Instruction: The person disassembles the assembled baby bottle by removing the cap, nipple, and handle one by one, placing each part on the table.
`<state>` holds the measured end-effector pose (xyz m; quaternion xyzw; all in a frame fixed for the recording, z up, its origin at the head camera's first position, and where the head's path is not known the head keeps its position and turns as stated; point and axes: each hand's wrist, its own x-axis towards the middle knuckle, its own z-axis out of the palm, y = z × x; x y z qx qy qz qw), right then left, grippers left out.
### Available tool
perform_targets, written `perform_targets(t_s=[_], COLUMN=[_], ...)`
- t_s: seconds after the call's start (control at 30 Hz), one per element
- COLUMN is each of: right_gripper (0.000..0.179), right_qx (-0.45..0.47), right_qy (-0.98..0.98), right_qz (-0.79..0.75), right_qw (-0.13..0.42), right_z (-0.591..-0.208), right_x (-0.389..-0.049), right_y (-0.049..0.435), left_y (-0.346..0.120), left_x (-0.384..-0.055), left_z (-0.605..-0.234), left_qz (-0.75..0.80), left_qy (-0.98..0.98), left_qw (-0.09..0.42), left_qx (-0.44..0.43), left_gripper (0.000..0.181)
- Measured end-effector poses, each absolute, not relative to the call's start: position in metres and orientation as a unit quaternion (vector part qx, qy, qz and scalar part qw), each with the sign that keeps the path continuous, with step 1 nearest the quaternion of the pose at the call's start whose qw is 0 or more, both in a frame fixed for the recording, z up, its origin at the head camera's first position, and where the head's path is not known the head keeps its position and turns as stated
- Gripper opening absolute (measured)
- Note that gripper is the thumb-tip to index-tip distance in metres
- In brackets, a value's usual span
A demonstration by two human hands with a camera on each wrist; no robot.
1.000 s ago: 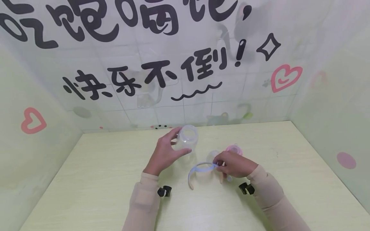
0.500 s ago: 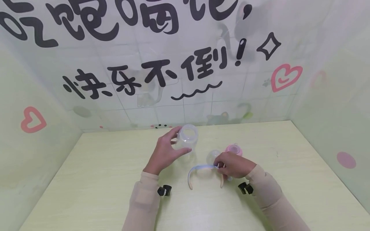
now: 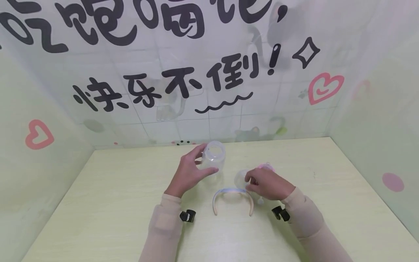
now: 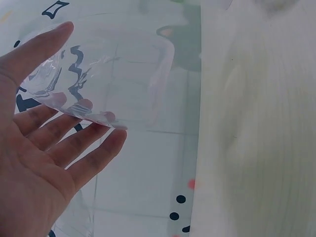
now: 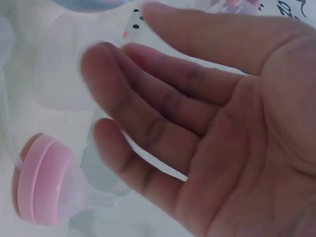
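Observation:
My left hand (image 3: 189, 173) grips a clear baby bottle (image 3: 214, 160) by its side, thumb in front and fingers behind. The bottle's open mouth faces up toward the head camera; in the left wrist view its see-through body (image 4: 113, 69) lies between thumb and fingertips. A blue bottle handle (image 3: 232, 190) with two curved, peach-tipped arms rests on the table. Just right of it is my right hand (image 3: 268, 183), its fingers loosely bent and holding nothing in the right wrist view. A clear domed cap (image 3: 240, 178) sits by those fingertips. Behind the hand is a pink nipple collar (image 5: 47, 182), partly hidden.
A small pale ball-shaped piece (image 3: 260, 200) lies just below the right hand. The pale wooden table (image 3: 124, 203) meets printed walls at the back and both sides. A black wrist camera mount (image 3: 187, 215) sits on the left sleeve, another (image 3: 280, 213) on the right.
My right hand has set the blue handle down flat, let go of it and drawn slightly to the right. My left hand keeps its hold on the bottle in the same place.

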<state>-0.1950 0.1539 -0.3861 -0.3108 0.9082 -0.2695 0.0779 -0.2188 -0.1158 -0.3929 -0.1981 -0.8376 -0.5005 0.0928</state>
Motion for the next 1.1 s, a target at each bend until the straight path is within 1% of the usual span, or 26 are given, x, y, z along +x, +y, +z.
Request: perform_targets(t_s=[0.13, 0.3, 0.4, 0.47, 0.6, 0.83, 1.1], right_gripper=[0.018, 0.029, 0.037, 0.040, 0.040, 0.039, 0.039], right_qx=[-0.274, -0.241, -0.248, -0.260, -0.282, -0.273, -0.262], right_qy=[0.912, 0.883, 0.857, 0.842, 0.829, 0.844, 0.859], right_qz=[-0.306, -0.390, -0.434, -0.454, -0.465, -0.442, -0.416], right_qw=[-0.001, -0.097, -0.130, -0.133, -0.133, -0.136, -0.144], right_z=[-0.385, -0.390, -0.393, -0.395, -0.397, -0.403, -0.411], right_x=[-0.197, -0.200, -0.201, -0.202, -0.203, -0.204, -0.206], right_y=[0.147, 0.136, 0.129, 0.125, 0.117, 0.112, 0.108], left_y=[-0.113, -0.109, -0.106, -0.103, -0.100, -0.100, -0.103], left_x=[-0.220, -0.219, -0.219, -0.219, -0.220, -0.221, -0.224], left_z=[-0.397, -0.399, -0.400, -0.402, -0.405, -0.409, -0.416], left_qz=[-0.525, -0.549, -0.558, -0.558, -0.556, -0.554, -0.554], left_qy=[-0.827, -0.813, -0.805, -0.803, -0.803, -0.806, -0.805], left_qw=[0.071, 0.049, 0.037, 0.029, 0.021, 0.006, -0.016], left_qx=[-0.189, -0.190, -0.200, -0.207, -0.214, -0.210, -0.213], left_gripper=[0.075, 0.076, 0.075, 0.074, 0.072, 0.070, 0.072])
